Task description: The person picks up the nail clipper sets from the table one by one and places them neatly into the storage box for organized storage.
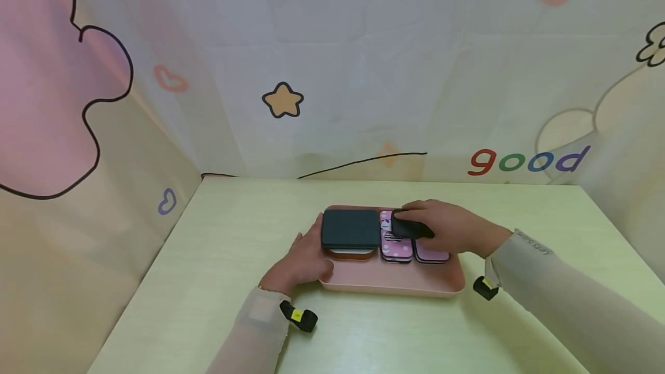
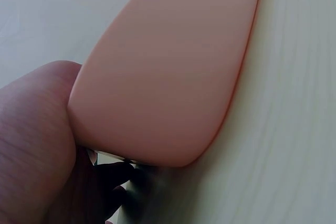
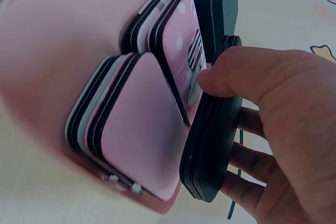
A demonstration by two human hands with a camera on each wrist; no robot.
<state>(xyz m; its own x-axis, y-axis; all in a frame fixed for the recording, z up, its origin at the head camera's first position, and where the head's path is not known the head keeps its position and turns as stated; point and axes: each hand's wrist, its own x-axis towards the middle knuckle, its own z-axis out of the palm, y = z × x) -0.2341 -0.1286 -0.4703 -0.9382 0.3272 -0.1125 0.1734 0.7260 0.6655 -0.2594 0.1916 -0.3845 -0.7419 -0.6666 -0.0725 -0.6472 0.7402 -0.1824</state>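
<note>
A pink tray (image 1: 384,279) with rounded corners lies on the table. Over its left front corner comes my left hand (image 1: 303,255), thumb hooked on the rim and fingers along the outer left side. My right hand (image 1: 449,225) pinches a slim black case (image 3: 212,140) with rounded corners and a seam along its edge, thumb on one face and fingers on the other. It is tilted above the tray's right part. Below it stand a stack of pink patterned flat cases (image 1: 396,249) and a stack of plain pink flat cases (image 3: 139,129).
Inside the tray at left, a dark green flat box (image 1: 350,228) lies on top of white and brown layers (image 1: 350,254). Pale wood-grain table (image 1: 249,218) surrounds the tray. Behind hangs a printed cloth backdrop (image 1: 337,74) with a star and the word "good".
</note>
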